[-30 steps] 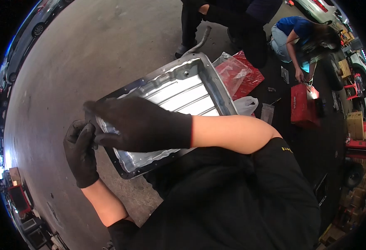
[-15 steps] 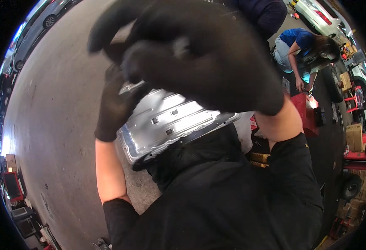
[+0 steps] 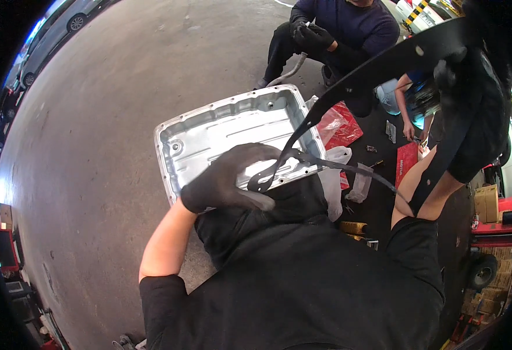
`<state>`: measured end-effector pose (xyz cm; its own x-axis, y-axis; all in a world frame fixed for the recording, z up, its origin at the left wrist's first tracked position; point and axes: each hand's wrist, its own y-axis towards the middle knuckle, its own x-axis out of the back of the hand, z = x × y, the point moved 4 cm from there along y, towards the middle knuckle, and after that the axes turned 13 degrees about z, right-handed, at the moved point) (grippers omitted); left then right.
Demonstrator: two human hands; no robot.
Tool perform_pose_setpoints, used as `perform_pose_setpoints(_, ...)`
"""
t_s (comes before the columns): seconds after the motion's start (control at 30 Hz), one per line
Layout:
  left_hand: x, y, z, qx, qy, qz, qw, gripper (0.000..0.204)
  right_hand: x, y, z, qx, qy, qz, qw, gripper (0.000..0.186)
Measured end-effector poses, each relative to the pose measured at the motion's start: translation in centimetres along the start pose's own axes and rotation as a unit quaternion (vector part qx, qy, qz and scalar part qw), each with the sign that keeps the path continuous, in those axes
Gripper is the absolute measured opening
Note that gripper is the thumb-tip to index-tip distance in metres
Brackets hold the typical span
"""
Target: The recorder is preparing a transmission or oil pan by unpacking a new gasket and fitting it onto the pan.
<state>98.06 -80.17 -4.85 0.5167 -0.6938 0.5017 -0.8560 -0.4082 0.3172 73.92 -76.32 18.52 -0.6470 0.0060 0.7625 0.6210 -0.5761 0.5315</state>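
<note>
A silver metal oil pan rests at my lap, hollow side up, its flanged rim dotted with bolt holes. At the upper right my raised right hand, black-gloved, is closed on a long black gasket with punched holes. The gasket hangs in a loop from it, one bend dropping over the pan's near right corner. My left hand, in a dark glove, is at the pan's near side. Its thumb and fingers are apart in a C shape around the gasket's low bend, without visibly gripping it.
Beyond the pan squats a person in a dark blue top, black gloves around something small. Another person bends by a red box. Plastic bags, a red packet and a yellow-handled item lie to my right.
My right hand has swung from in front of the pan to the upper right with the gasket. My left hand has come down to the near rim. The pan now shows its hollow inside.
</note>
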Motion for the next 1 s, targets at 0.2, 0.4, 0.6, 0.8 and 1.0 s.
perform_pose_setpoints(0.2,0.3,-1.1,0.2,0.092,-0.026,-0.074,0.993,0.025,1.4,-3.2,-0.7,-0.02,-0.015,-0.014,1.0,0.027)
perform_pose_setpoints(0.4,8.5,-9.7,-6.7,0.116,0.064,-0.216,0.967,0.026,2.8,-7.0,-2.1,-0.052,-0.002,-0.055,0.997,0.026)
perform_pose_setpoints(0.6,11.4,-14.3,-4.7,0.234,-0.055,-0.367,0.899,0.02,-1.7,-10.9,-11.7,-0.205,0.069,-0.101,0.971,0.024)
perform_pose_setpoints(0.8,12.4,-13.6,8.1,0.384,-0.049,-0.305,0.87,0.029,-15.3,-12.7,-26.3,-0.402,0.434,-0.025,0.806,0.025)
perform_pose_setpoints(1.0,13.0,-14.0,9.1,0.418,-0.078,-0.31,0.85,0.03,-17.6,-12.0,-29.1,-0.409,0.391,0.048,0.823,0.023)
